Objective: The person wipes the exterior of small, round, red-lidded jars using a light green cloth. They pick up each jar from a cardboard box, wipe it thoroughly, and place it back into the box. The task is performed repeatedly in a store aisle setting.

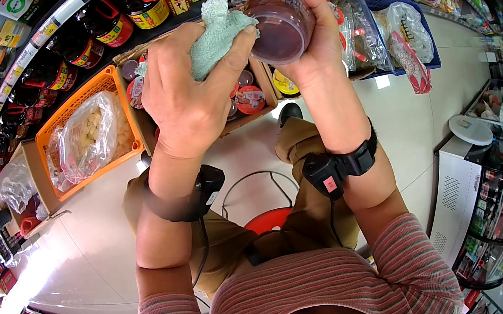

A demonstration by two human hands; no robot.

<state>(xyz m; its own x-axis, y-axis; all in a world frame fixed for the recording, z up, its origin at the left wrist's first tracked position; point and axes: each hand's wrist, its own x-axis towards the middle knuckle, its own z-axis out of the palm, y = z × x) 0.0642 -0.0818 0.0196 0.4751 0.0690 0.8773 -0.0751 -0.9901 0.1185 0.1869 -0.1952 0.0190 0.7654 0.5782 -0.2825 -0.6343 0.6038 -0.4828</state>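
Note:
My left hand is closed around a pale green terry cloth, which bunches up between thumb and fingers. Just right of it, my right hand grips a clear plastic jar with a pink rim and dark reddish contents or tint; which of the two cannot be told. The jar is tilted, its round clear end facing me. The cloth's edge is at the jar's left side; whether they touch is unclear. Below both hands, a cardboard box holds round cups with red printed lids.
An orange plastic crate with bagged pale pieces stands left. Dark sauce bottles line the shelf ahead. A blue crate with plastic bags is at the right. A red stool shows between my legs, and a white cabinet stands lower right.

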